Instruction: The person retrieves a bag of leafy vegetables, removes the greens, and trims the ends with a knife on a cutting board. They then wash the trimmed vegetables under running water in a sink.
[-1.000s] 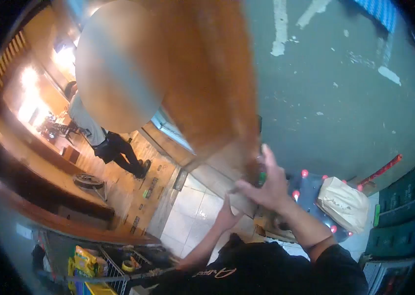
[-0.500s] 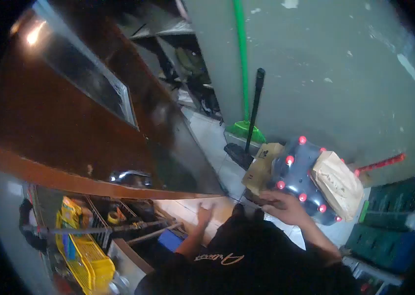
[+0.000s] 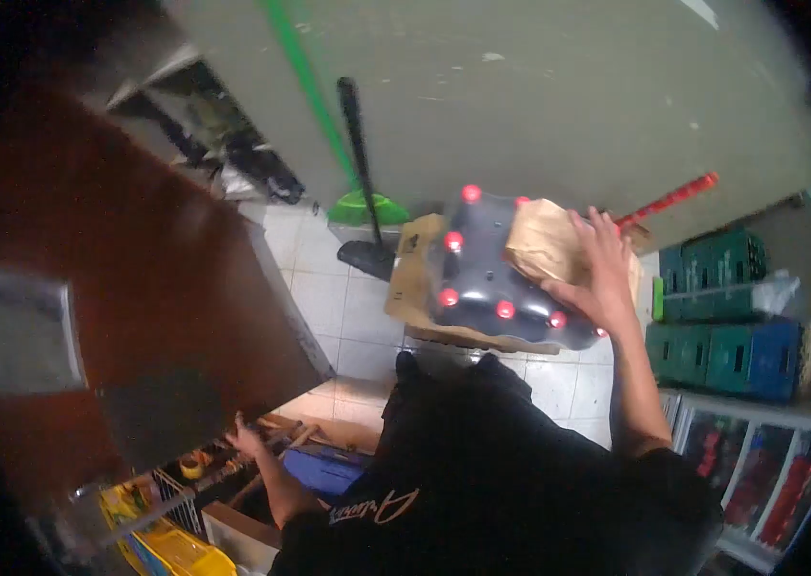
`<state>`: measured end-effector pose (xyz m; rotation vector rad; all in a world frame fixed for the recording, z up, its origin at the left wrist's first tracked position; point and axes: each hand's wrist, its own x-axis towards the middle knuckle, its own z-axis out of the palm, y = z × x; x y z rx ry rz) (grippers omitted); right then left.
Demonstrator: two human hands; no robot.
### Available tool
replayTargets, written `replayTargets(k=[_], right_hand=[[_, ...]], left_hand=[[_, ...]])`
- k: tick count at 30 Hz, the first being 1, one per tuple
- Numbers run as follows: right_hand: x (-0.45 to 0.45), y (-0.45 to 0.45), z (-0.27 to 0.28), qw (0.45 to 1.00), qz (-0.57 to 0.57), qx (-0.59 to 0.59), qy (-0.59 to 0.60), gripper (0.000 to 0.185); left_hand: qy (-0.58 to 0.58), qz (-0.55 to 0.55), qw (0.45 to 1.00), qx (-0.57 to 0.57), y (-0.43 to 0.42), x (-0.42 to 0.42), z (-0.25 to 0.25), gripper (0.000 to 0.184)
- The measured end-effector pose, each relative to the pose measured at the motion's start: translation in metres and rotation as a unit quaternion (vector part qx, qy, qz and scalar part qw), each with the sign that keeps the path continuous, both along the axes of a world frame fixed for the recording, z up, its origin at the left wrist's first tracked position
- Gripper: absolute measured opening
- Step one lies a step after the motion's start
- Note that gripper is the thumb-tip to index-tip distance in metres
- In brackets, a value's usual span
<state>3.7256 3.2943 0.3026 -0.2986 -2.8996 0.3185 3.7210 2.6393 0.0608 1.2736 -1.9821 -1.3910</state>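
A brown paper bag (image 3: 538, 240) lies on a shrink-wrapped pack of dark bottles with red caps (image 3: 494, 278). Over the bag's right side rests my right hand (image 3: 605, 274), its fingers and thumb spread apart. My left hand (image 3: 248, 442) is at the edge of the brown door (image 3: 185, 221), with its fingers curled against that edge and partly hidden. Under and beside the bottle pack shows cardboard (image 3: 413, 274).
A green broom (image 3: 367, 206) and a black long-handled dustpan (image 3: 357, 144) lean on the grey wall. Green crates (image 3: 703, 355) and a glass-fronted cooler (image 3: 751, 480) stand on the right. A yellow basket (image 3: 175, 552) and a blue box (image 3: 324, 472) are at lower left.
My right hand has moved from beside the cardboard onto the paper bag. My left hand has gone left to the door's edge. The view has shifted towards the bottle pack.
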Motion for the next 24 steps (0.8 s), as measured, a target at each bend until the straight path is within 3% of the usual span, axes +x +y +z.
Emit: replayTargets(k=[3, 6, 7, 8, 9, 10, 11, 13, 14, 16, 18, 21, 24], right_hand=[[0.009, 0.029, -0.034, 0.991, -0.029, 0.017, -0.126, 0.105], [0.021, 0.049, -0.026, 0.987, 0.020, -0.043, -0.152, 0.106], [0.031, 0.058, -0.016, 0.987, 0.043, -0.066, -0.137, 0.106], [0.042, 0.071, -0.012, 0.989, 0.045, -0.090, -0.110, 0.108], [0.059, 0.091, -0.008, 0.990, 0.040, -0.100, -0.096, 0.106], [0.075, 0.112, -0.006, 0.990, 0.034, -0.112, -0.083, 0.104], [0.090, 0.136, -0.012, 0.986, 0.027, -0.152, -0.068, 0.101], [0.116, 0.189, -0.038, 0.973, 0.026, -0.225, -0.038, 0.093], [0.128, 0.208, -0.046, 0.965, 0.027, -0.257, -0.051, 0.089], [0.148, 0.233, -0.062, 0.945, 0.025, -0.320, -0.069, 0.082], [0.174, 0.252, -0.093, 0.944, -0.010, -0.326, -0.059, 0.072], [0.228, 0.269, -0.148, 0.907, -0.121, -0.396, -0.071, 0.065], [0.338, 0.284, -0.248, 0.889, -0.263, -0.332, -0.171, 0.062]], left_hand=[[-0.009, -0.045, 0.999, -0.001, -0.021, 0.011, -0.033, 0.032], [0.054, -0.257, 0.964, -0.047, -0.037, 0.013, -0.131, 0.030], [-0.013, -0.208, 0.977, 0.048, 0.076, 0.013, -0.050, 0.029], [0.031, -0.260, 0.964, -0.038, 0.155, 0.013, -0.014, 0.032], [0.113, -0.276, 0.954, 0.024, 0.177, 0.006, -0.041, 0.038], [0.136, -0.331, 0.928, -0.099, 0.249, 0.004, -0.002, 0.041], [0.149, -0.340, 0.913, -0.167, 0.348, 0.008, 0.069, 0.051], [0.210, -0.521, 0.750, -0.349, 0.452, 0.009, 0.136, 0.066], [0.217, -0.591, 0.695, -0.348, 0.495, 0.013, 0.161, 0.078], [0.255, -0.664, 0.593, -0.376, 0.563, 0.015, 0.186, 0.083], [0.108, -0.730, 0.467, -0.488, 0.623, 0.020, 0.214, 0.080], [0.085, -0.761, 0.379, -0.519, 0.658, 0.005, 0.210, 0.066], [0.137, -0.802, 0.436, -0.385, 0.655, -0.021, 0.188, 0.053]])
